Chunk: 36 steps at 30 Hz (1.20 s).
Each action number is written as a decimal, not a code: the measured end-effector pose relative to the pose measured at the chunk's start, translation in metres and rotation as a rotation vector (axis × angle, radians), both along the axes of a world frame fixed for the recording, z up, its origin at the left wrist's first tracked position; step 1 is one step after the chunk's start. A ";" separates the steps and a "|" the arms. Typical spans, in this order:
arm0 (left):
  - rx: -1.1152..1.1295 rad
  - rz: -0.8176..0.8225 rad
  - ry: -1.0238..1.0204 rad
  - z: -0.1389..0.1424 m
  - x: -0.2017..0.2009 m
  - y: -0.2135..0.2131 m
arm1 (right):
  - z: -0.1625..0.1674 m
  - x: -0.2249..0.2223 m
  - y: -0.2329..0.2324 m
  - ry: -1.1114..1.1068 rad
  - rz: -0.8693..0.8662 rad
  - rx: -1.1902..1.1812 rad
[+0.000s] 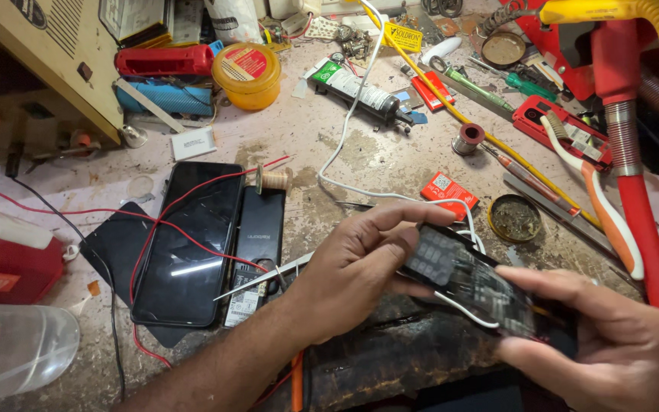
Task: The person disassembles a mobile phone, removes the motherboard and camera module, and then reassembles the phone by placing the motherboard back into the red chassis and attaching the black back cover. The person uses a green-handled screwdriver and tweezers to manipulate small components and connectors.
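Worn, stained workbench (390, 160), cluttered, evenly lit

phone (188, 240): glossy black
wire (163, 217): red
jar (246, 75): yellow, red label
cable (345, 126): white
counter (390, 164): stained beige
hose (642, 214): red

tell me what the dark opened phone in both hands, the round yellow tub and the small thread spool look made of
Dark opened phone: looks like a glossy glass or plastic body with bare circuitry showing, held by the left hand and right hand. Round yellow tub: translucent shiny plastic, probably. Small thread spool: tan core wound with fine, probably copper, wire.
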<state>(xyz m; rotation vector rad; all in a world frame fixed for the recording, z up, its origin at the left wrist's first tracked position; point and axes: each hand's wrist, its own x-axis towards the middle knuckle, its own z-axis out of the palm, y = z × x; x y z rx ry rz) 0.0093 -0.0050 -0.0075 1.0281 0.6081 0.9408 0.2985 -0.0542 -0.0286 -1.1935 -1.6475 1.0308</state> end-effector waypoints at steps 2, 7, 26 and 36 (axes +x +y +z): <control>0.043 0.031 0.014 -0.001 0.002 0.000 | -0.009 0.027 0.007 0.409 0.097 -0.487; 0.254 0.143 0.197 0.003 0.002 -0.006 | -0.031 0.047 0.009 0.728 0.179 -0.818; 0.305 0.080 0.258 0.015 -0.002 -0.010 | -0.025 0.025 0.010 0.799 0.232 -0.672; 0.331 0.077 0.205 0.011 -0.003 -0.009 | -0.020 0.017 0.009 0.900 0.235 -0.725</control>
